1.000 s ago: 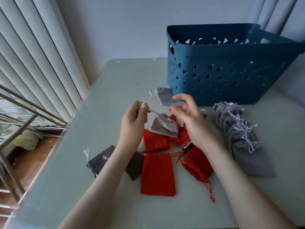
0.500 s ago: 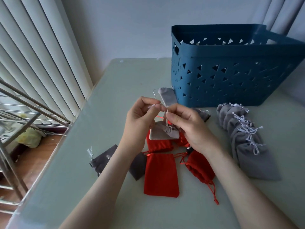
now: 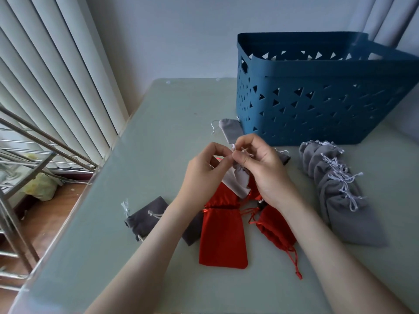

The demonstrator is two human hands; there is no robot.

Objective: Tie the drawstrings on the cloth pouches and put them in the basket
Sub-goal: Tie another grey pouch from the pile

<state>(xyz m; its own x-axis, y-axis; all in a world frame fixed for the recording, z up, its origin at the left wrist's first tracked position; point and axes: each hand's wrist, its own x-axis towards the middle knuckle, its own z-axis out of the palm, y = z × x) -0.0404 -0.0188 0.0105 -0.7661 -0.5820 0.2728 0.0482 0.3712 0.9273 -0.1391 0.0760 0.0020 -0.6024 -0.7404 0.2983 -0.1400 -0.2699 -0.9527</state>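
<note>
This looks like a room in a home. Long white blinds [image 3: 56,75] are hung on the left, and pale curtains [image 3: 385,19] are seen at the back. A wood floor [image 3: 52,211] is seen below, with a metal rack [image 3: 17,225] beside it. A plastic basket [image 3: 317,105] is kept on a pale green table [image 3: 158,132].

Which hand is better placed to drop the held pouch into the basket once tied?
Probably the right hand: it sits nearer the basket. Both hands pinch the drawstring of the pouch; the left hand is farther off.
</note>
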